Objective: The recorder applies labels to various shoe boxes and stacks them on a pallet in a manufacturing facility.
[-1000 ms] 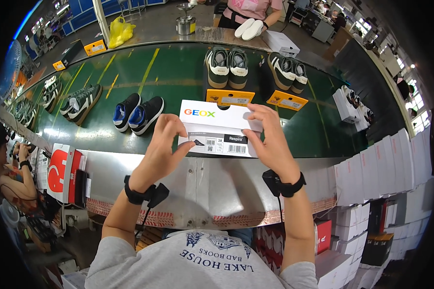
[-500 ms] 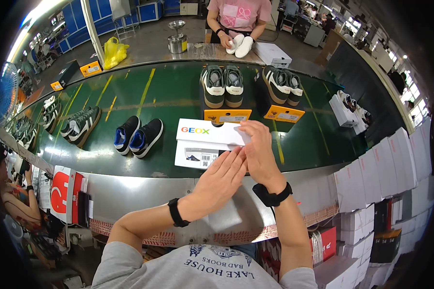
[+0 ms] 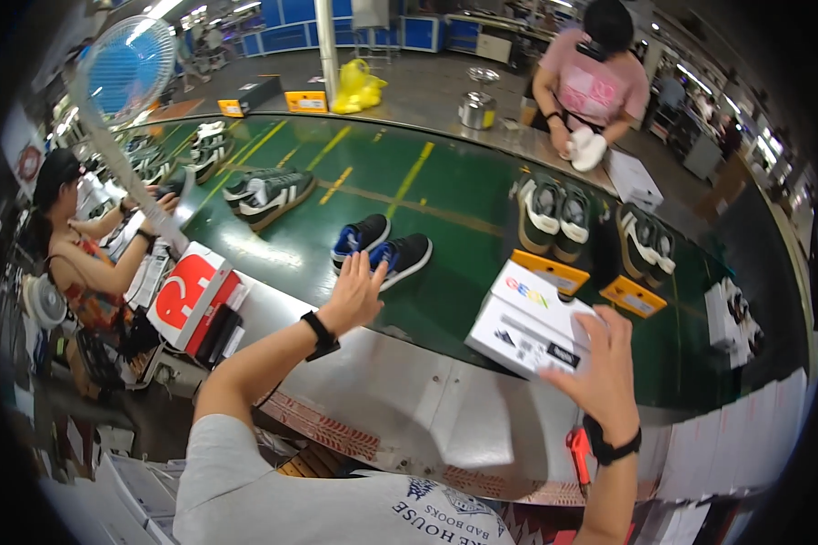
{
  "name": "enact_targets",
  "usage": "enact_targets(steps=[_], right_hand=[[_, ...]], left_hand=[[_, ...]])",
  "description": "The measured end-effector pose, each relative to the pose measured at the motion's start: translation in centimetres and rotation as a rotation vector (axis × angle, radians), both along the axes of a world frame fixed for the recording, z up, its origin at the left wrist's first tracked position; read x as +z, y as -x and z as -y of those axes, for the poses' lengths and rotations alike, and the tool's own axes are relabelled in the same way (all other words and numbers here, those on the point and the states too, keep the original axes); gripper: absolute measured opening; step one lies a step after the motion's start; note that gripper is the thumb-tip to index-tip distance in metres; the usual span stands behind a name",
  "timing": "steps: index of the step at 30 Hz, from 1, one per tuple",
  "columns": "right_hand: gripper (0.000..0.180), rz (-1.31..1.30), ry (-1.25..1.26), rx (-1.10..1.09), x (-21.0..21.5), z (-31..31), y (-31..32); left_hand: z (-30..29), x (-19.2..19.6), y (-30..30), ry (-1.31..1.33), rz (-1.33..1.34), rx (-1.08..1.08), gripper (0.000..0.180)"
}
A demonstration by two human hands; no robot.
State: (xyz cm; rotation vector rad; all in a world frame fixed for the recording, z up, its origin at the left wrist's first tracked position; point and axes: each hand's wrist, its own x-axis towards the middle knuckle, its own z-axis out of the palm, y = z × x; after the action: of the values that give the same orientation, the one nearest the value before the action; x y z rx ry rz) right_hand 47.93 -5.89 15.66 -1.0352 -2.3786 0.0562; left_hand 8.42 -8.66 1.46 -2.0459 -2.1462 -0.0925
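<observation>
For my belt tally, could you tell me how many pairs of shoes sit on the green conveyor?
At least 5: blue-black pair by the left hand, two pairs behind the white box, two far left; others may be hidden.

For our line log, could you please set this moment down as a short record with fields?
Setting: green conveyor belt with pairs of shoes
Left hand: open, fingers spread, reaching toward the blue-and-black shoes, not touching
Right hand: open, resting on the near end of the white shoebox
Shoebox: closed, lying at the belt's near edge
Others: a person in pink across the belt, another at left
</observation>
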Motion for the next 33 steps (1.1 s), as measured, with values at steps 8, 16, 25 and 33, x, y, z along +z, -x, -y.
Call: enact_targets(steps=[8,16,25,33], right_hand=[[0.088,0.179,0.104,0.023,1.2,1.8,1.2],[0.088,0.227,0.131,0.012,2.2,0.7,1.9],[0.090,0.100,0.130,0.273,3.7,-1.5,5.3],[0.074,0.081,-0.083,0.288,-6.9,-6.1,13.5]], left_hand=[[-5.9,-4.4,8.7,0.077,0.186,-0.095,0.049],[-5.4,-5.0,5.8,0.182,0.347,-0.266,0.050],[-5.6,-0.7,10.1,-0.142,0.800,-0.054,0.047],[-3.7,5.3,13.4,-0.477,0.611,0.064,0.043]])
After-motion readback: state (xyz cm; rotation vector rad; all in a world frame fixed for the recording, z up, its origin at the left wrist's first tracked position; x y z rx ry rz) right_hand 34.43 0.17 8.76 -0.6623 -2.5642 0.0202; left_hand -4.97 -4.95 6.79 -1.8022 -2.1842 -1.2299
